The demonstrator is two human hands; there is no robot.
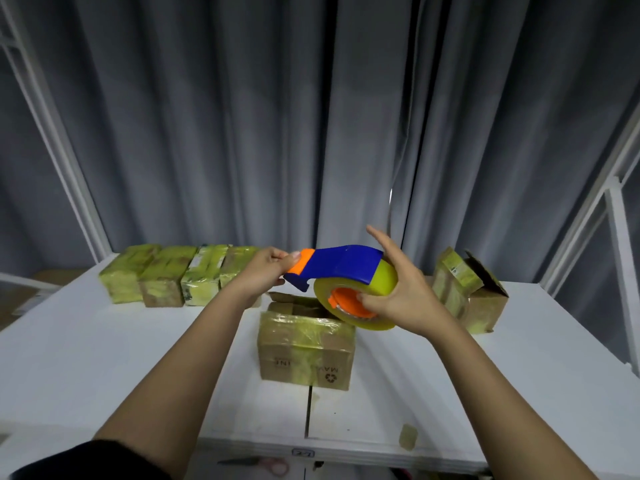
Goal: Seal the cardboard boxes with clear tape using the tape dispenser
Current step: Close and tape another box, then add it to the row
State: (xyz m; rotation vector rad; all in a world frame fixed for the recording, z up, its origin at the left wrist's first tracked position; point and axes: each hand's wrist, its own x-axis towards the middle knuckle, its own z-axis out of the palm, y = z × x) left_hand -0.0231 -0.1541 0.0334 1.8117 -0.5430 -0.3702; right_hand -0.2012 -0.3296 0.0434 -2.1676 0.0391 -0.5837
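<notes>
- Dispenser point(341, 266) held above the open box point(306, 344): left hand point(268, 271) pinches its orange tip, right hand point(398, 289) grips the roll.
- White table point(104, 358), grey curtain point(242, 116) behind.
- Four taped boxes point(176, 275) far left, one box point(467, 292) at right.

place: packing station | cues: taped cardboard boxes point(162, 275) on white table point(104, 358), grey curtain point(242, 116) backdrop

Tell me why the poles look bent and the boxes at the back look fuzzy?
Head view: the wide-angle lens bows the white poles near the edges; the row of taped boxes at the back looks soft and smeared, while the tape dispenser and middle box are sharper.
</notes>
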